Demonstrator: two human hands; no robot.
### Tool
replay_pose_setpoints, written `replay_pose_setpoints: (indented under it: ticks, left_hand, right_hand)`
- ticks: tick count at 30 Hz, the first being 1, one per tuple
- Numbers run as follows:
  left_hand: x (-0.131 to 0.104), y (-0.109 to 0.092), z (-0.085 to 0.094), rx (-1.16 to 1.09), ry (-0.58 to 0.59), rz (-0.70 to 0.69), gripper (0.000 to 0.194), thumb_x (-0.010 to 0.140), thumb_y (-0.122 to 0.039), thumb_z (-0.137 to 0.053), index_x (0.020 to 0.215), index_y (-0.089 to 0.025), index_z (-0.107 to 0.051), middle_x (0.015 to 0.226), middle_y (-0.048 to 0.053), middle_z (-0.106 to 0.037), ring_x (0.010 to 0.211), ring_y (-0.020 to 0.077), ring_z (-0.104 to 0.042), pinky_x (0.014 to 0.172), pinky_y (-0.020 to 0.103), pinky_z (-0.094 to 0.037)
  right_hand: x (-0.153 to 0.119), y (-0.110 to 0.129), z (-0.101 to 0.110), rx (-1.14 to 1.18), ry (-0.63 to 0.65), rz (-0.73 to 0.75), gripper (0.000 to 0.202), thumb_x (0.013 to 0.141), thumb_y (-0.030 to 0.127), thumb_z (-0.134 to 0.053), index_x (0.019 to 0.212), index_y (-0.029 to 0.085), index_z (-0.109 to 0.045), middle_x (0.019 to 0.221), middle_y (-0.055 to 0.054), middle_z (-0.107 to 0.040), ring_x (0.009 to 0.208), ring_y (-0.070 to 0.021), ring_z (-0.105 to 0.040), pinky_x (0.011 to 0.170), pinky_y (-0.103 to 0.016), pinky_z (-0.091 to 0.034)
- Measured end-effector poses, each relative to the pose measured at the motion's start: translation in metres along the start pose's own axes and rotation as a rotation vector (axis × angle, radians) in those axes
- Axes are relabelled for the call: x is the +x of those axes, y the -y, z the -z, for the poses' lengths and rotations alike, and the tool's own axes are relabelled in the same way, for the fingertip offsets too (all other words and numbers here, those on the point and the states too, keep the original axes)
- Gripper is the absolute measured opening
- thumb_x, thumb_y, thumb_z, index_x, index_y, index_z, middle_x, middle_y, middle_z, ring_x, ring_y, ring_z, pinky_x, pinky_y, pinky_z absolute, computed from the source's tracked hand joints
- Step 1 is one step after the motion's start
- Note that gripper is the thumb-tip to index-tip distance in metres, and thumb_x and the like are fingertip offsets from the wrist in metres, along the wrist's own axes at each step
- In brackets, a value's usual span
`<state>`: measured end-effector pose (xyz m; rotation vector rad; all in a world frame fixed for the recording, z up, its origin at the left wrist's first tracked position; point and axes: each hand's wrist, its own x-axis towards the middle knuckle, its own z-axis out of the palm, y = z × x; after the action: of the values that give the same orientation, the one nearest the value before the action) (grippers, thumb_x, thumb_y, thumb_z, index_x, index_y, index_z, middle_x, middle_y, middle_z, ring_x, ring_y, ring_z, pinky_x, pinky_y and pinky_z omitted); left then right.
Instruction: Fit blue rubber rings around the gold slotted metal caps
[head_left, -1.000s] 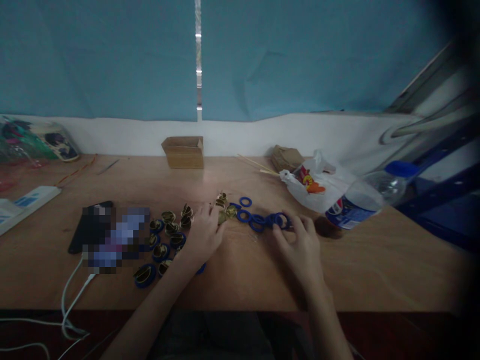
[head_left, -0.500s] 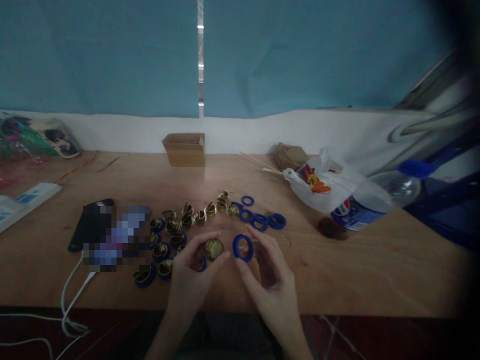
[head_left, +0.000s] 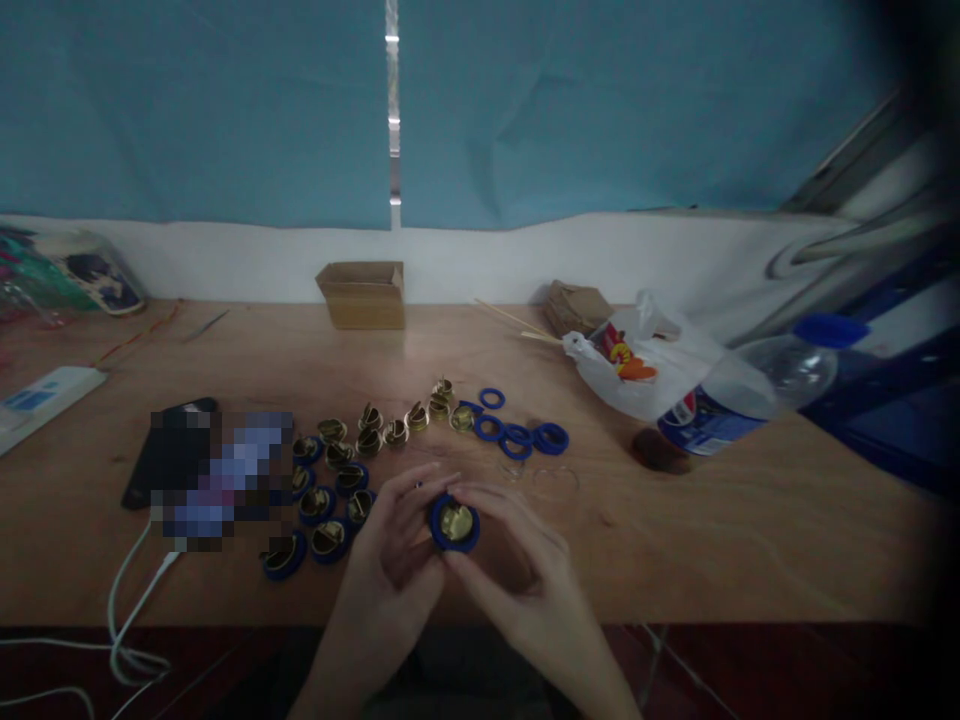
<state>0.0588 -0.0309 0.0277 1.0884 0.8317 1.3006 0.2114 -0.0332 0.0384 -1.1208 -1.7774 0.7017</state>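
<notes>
- My left hand (head_left: 394, 560) and right hand (head_left: 532, 575) pinch the brass-coloured piece (head_left: 456, 524) from opposite sides, over the desk's (head_left: 720, 560) near edge.
- I'd judge it light and stiff, its metal face probably slippery.
- I'd grip the blue ring (head_left: 474, 535) around its outer edge.

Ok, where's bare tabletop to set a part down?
Biggest patch: front right of the table, between right hand and right edge, nearer than the bottle. Also a strip between cardboard box and brass parts. Crowded: from black phone across to loose blue rings.
</notes>
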Motion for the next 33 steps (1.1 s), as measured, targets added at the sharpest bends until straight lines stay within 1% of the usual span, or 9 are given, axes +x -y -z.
replay_pose_setpoints:
  ticks: [3,6,8,13,15,19,23,28,33]
  left_hand:
    - [0.001,-0.005,0.004,-0.212,0.023,0.076,0.049,0.078,-0.016,-0.067,0.124,-0.022,-0.053,0.131,0.015,-0.062,0.121,0.0304,-0.058,0.098,0.042,-0.052]
    - [-0.001,-0.007,0.004,-0.318,-0.039,0.171,0.045,0.082,-0.019,-0.067,0.124,-0.022,-0.053,0.132,0.015,-0.061,0.122,0.0291,-0.058,0.1,0.041,-0.05]
    - [-0.003,-0.007,0.002,-0.325,-0.085,0.186,0.043,0.083,-0.017,-0.067,0.124,-0.022,-0.053,0.131,0.014,-0.062,0.121,0.0271,-0.059,0.101,0.039,-0.049]
    - [-0.003,-0.004,-0.001,-0.289,-0.115,0.131,0.042,0.081,-0.017,-0.068,0.121,-0.022,-0.054,0.126,0.014,-0.066,0.117,0.027,-0.061,0.098,0.039,-0.051]
    - [-0.003,-0.003,0.0,-0.266,-0.124,0.115,0.042,0.082,-0.018,-0.067,0.121,-0.023,-0.052,0.126,0.013,-0.066,0.116,0.0268,-0.062,0.098,0.039,-0.052]
    - [-0.006,0.0,0.0,-0.239,-0.108,0.092,0.039,0.087,-0.018,-0.062,0.123,-0.024,-0.049,0.128,0.012,-0.065,0.118,0.0243,-0.061,0.101,0.037,-0.049]
    - [-0.007,0.001,-0.003,-0.186,-0.063,0.076,0.038,0.088,-0.018,-0.06,0.123,-0.026,-0.047,0.13,0.01,-0.063,0.122,0.0235,-0.058,0.103,0.037,-0.047]
    - [-0.007,-0.001,-0.008,-0.059,-0.064,0.067,0.036,0.091,-0.02,-0.056,0.124,-0.027,-0.044,0.132,0.009,-0.062,0.127,0.0235,-0.054,0.107,0.038,-0.044]
    - [-0.011,-0.001,-0.007,0.094,-0.087,0.054,0.033,0.091,-0.022,-0.055,0.122,-0.025,-0.046,0.135,0.009,-0.059,0.128,0.023,-0.053,0.109,0.037,-0.042]
  right_hand:
    - [-0.002,-0.004,0.003,0.017,0.003,-0.013,0.04,0.082,0.021,-0.069,0.119,0.03,-0.06,0.119,-0.003,-0.067,0.112,-0.0239,-0.061,0.096,-0.043,-0.049]
    - [-0.005,-0.008,0.005,0.007,-0.017,-0.013,0.043,0.08,0.022,-0.072,0.121,0.032,-0.061,0.117,-0.003,-0.068,0.11,-0.0239,-0.062,0.092,-0.041,-0.052]
    - [-0.006,-0.011,0.003,0.001,-0.031,-0.003,0.044,0.079,0.021,-0.072,0.121,0.032,-0.062,0.117,-0.004,-0.069,0.108,-0.0243,-0.063,0.09,-0.041,-0.054]
    - [-0.01,-0.015,-0.007,0.04,-0.093,-0.008,0.046,0.079,0.019,-0.072,0.122,0.032,-0.061,0.118,-0.004,-0.069,0.108,-0.0255,-0.065,0.093,-0.044,-0.054]
    - [-0.011,-0.014,-0.012,0.102,-0.088,-0.038,0.046,0.081,0.017,-0.069,0.124,0.031,-0.06,0.122,-0.005,-0.067,0.112,-0.0254,-0.064,0.097,-0.045,-0.052]
    - [-0.015,-0.013,-0.017,0.383,-0.053,-0.135,0.044,0.089,0.018,-0.058,0.13,0.032,-0.051,0.134,-0.005,-0.059,0.123,-0.0227,-0.056,0.103,-0.043,-0.048]
    - [-0.016,-0.014,-0.018,0.578,-0.091,-0.174,0.04,0.092,0.019,-0.054,0.13,0.032,-0.05,0.138,-0.007,-0.056,0.125,-0.022,-0.055,0.102,-0.04,-0.049]
    - [-0.019,-0.016,-0.02,0.574,-0.134,-0.17,0.037,0.092,0.021,-0.054,0.128,0.03,-0.051,0.135,-0.009,-0.058,0.121,-0.0233,-0.058,0.1,-0.041,-0.05]
    - [-0.023,-0.021,-0.024,0.39,-0.13,-0.134,0.039,0.093,0.018,-0.051,0.129,0.032,-0.049,0.133,-0.006,-0.059,0.122,-0.0217,-0.057,0.105,-0.041,-0.045]
